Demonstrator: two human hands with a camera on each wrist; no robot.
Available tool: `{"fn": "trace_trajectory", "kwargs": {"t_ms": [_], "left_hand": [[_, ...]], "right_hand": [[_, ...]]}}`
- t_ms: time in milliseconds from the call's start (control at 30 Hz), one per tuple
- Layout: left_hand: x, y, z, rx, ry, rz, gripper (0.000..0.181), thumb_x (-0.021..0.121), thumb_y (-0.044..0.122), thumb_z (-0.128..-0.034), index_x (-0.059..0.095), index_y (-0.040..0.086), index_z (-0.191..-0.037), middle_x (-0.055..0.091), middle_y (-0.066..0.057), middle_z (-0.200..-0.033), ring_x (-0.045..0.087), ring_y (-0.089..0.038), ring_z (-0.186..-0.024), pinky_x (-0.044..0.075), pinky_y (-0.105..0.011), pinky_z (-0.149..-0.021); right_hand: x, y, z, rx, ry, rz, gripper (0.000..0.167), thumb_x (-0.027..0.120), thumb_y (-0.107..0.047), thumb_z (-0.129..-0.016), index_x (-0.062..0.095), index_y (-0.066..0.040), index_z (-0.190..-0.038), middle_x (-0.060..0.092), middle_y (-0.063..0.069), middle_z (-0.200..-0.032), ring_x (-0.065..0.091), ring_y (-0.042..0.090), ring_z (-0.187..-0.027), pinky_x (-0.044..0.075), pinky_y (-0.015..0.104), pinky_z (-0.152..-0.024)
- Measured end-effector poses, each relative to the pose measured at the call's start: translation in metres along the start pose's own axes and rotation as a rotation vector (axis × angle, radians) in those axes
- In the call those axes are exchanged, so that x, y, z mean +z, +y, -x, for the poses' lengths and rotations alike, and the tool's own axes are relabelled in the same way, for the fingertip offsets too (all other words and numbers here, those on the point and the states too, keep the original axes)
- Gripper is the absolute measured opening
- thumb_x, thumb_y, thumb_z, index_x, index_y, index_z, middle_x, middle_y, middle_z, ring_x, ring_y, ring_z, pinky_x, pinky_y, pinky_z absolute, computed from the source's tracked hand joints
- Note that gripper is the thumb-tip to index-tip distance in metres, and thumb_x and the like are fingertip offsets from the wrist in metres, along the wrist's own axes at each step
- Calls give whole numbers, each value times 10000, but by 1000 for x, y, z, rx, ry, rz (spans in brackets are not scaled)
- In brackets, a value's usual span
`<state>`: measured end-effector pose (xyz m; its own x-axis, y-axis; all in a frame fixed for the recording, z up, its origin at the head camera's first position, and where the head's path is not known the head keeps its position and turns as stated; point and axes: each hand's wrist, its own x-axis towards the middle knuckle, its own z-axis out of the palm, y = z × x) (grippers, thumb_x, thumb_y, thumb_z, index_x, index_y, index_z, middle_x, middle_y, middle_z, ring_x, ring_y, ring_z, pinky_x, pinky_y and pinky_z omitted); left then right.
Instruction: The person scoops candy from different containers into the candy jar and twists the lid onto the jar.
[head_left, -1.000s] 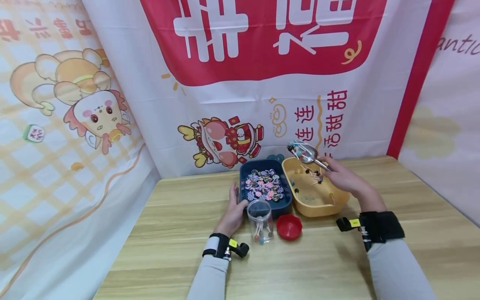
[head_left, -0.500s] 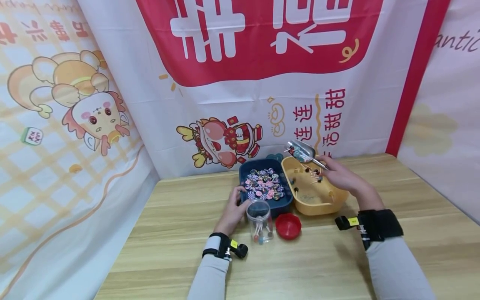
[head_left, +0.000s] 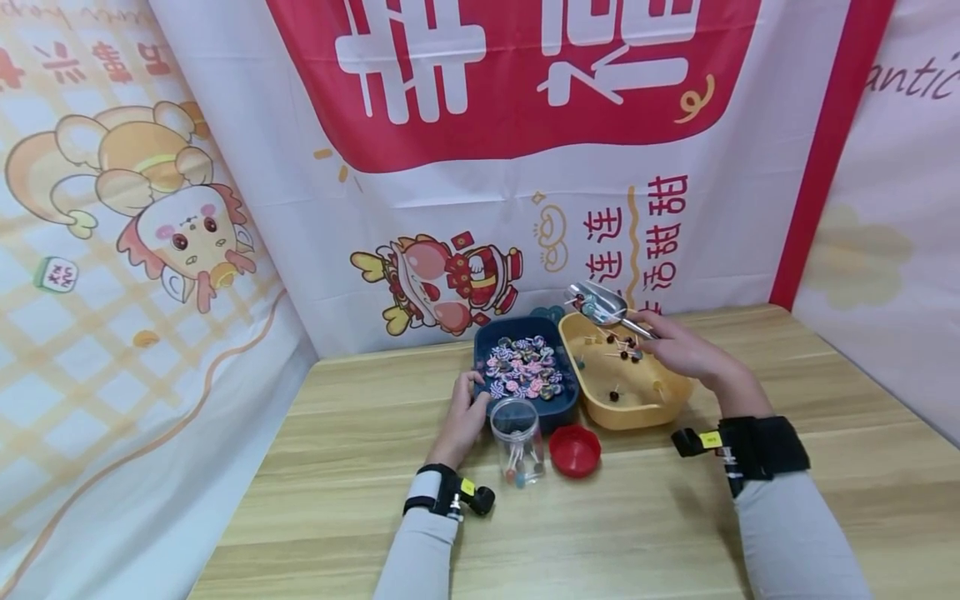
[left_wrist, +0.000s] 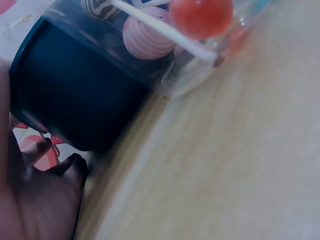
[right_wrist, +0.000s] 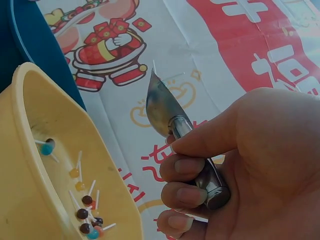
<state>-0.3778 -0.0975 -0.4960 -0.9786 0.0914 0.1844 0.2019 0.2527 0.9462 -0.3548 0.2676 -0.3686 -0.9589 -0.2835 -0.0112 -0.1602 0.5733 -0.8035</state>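
Note:
My right hand [head_left: 678, 346] grips the handle of a metal scoop [head_left: 600, 304], fingers curled round it, above the back of the yellow bin [head_left: 637, 417]. Small lollipops lie in the scoop's bowl; several with dark, teal and other balls [right_wrist: 87, 215] lie in the bin. At the near left corner of the blue bin [head_left: 566, 408], my left hand [head_left: 461, 421] holds its rim and side; part of this grip is hidden. That bin has many swirl-patterned lollipops [head_left: 525, 367]. Just in front stands a clear jar [head_left: 517, 442], lidless, with a few lollipops at its bottom.
A red lid [head_left: 575, 452] lies on the wooden table [head_left: 570, 542], right of the jar. The two bins stand side by side against a printed cloth backdrop [head_left: 420, 192]. Another printed cloth [head_left: 112, 333] hangs on the left.
My left fingers shift onto the blue bin's rim and the thumb draws back from the jar. The scoop turns slightly, staying above the yellow bin. A dark lollipop in that bin has moved.

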Motion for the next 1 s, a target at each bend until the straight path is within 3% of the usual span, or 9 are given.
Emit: {"fn": "trace_trajectory", "kwargs": {"t_ms": [133, 267, 367, 433, 500, 600, 800, 900, 1000], "left_hand": [[1, 1, -1, 43, 70, -125, 210, 465, 134, -975, 432, 100, -1180, 417, -122, -1390, 410, -268, -1289, 349, -443, -1038], [-1, 2, 1, 37, 61, -140, 182, 477, 166, -996, 414, 116, -1159, 421, -144, -1416, 408, -248, -1298, 353, -436, -1048], [-3, 1, 2, -3, 20, -91, 220, 529, 251, -1036, 391, 148, -1172, 488, -190, -1289, 577, -266, -956, 481, -383, -785], [-4, 2, 3, -40, -12, -43, 281, 568, 329, -1039, 379, 182, -1186, 520, -199, -1147, 517, -232, -688, 436, -333, -586], [-5, 3, 3, -75, -40, -11, 350, 602, 403, -1023, 373, 208, -1202, 532, -184, -1098, 445, -207, -586, 387, -308, -520], [-7, 4, 4, -98, -63, 2, 429, 619, 476, -1001, 364, 216, -1228, 534, -195, -1224, 522, -191, -773, 411, -307, -646], [-8, 6, 3, -120, -87, 39, 457, 581, 507, -1015, 366, 193, -1267, 446, -219, -1407, 515, -257, -757, 418, -316, -610], [-8, 6, 1, -108, -98, 107, 383, 533, 464, -1050, 380, 166, -1234, 347, -168, -1561, 546, -327, -1211, 477, -397, -943], [-8, 4, -1, -107, -101, 172, 331, 510, 448, -1064, 391, 170, -1197, 219, -110, -1659, 244, -319, -1512, 242, -466, -1199]], "right_hand": [[1, 2, -1, 3, -5, -3, 506, 441, -177, -1072, 341, -100, -1561, 347, 268, -1549, 368, 474, -1384, 282, 717, -1094], [2, 2, -2, -1, -9, -8, 494, 435, -163, -1073, 351, -100, -1556, 350, 270, -1545, 366, 483, -1387, 284, 716, -1092], [2, 0, -1, -8, -21, -10, 506, 447, -173, -1073, 348, -113, -1565, 341, 260, -1553, 369, 476, -1376, 305, 718, -1073], [0, -2, 1, -23, -37, -4, 508, 457, -196, -1076, 351, -109, -1566, 359, 256, -1543, 395, 466, -1358, 341, 708, -1055], [-2, -6, 5, -40, -47, 15, 507, 483, -252, -1078, 382, -105, -1552, 402, 248, -1518, 434, 449, -1330, 392, 683, -1028], [-5, -14, 13, -78, -61, 58, 495, 519, -357, -1071, 479, -88, -1484, 525, 219, -1408, 524, 401, -1233, 480, 585, -968], [-8, -34, 27, -190, -88, 89, 328, 588, -355, -1045, 679, -137, -1273, 645, 107, -1071, 541, 300, -979, 485, 383, -797], [-8, -45, 33, -279, -129, 113, 213, 616, -282, -1036, 734, -175, -1177, 579, 77, -873, 511, 266, -795, 445, 329, -670], [-6, -57, 39, -375, -182, 166, 154, 647, -237, -1020, 771, -210, -1107, 536, 32, -769, 496, 216, -677, 426, 295, -594]]}}
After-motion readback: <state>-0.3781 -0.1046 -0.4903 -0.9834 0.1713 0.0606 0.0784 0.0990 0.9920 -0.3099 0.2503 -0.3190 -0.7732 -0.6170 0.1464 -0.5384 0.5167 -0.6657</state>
